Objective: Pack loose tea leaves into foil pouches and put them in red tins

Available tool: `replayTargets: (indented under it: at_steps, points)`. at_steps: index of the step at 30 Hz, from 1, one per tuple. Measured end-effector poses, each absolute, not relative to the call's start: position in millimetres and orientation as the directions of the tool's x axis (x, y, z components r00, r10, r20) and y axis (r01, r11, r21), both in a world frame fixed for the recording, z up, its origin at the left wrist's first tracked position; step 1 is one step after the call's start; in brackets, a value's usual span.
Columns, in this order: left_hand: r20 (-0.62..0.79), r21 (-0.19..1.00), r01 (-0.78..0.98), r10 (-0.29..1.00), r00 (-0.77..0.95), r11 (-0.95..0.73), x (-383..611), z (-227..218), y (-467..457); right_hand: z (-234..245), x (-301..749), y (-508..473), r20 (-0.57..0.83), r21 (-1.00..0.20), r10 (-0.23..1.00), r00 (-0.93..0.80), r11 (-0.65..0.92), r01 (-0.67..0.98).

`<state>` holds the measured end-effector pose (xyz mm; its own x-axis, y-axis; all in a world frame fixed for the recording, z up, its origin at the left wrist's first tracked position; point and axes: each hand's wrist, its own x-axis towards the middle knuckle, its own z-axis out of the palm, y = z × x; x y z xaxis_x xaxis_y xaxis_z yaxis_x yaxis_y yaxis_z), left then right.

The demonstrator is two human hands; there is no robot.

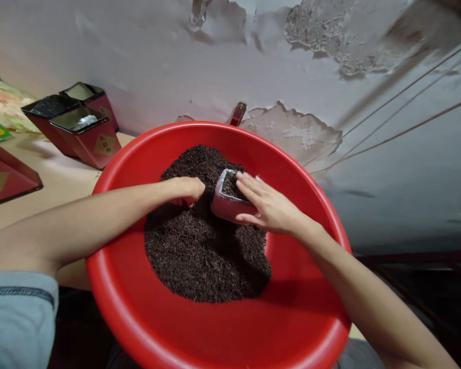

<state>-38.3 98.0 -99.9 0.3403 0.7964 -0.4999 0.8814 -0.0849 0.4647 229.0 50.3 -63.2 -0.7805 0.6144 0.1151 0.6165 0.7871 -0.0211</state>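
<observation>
A heap of dark loose tea leaves [200, 256] lies in a wide red plastic basin [223, 333]. Resting on the heap is a small reddish tin [230, 207] with a pale inner rim, filled with the same leaves. My right hand [267, 202] lies across the tin's right side, its fingers stretched out over the opening and the thumb along the near side. To the left of the tin, my left hand [188, 191] is closed, with fingers curled down into the tea leaves. Its fingertips are partly hidden.
Several red tins with black rims stand left of the basin, including an open tin [86, 133] with a gold label. Another red tin [7, 171] lies nearer on the pale table [65, 179]. Behind is a peeling wall [146, 61], with cords [399, 130] at right.
</observation>
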Motion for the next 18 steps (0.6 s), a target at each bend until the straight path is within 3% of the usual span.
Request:
replayTargets:
  at_steps: [3,9,14,18]
  points:
    - [-0.580,0.264,0.952,0.763,0.284,-0.154,-36,-75,95,-63,234,51,0.098,-0.039,0.623,-0.776,0.782,0.622]
    - [-0.389,0.335,0.904,0.835,0.390,-0.266,-45,-25,96,-52,247,56,0.091,-0.133,0.625,-0.775,0.779,0.613]
    - [-0.163,0.521,0.779,0.855,0.492,-0.349,-18,14,92,-35,261,59,0.411,-0.189,0.714,-0.567,0.675,0.713]
    - [-0.098,0.582,0.682,0.794,0.600,-0.443,26,14,97,-37,265,64,0.443,-0.224,0.732,-0.517,0.649,0.727]
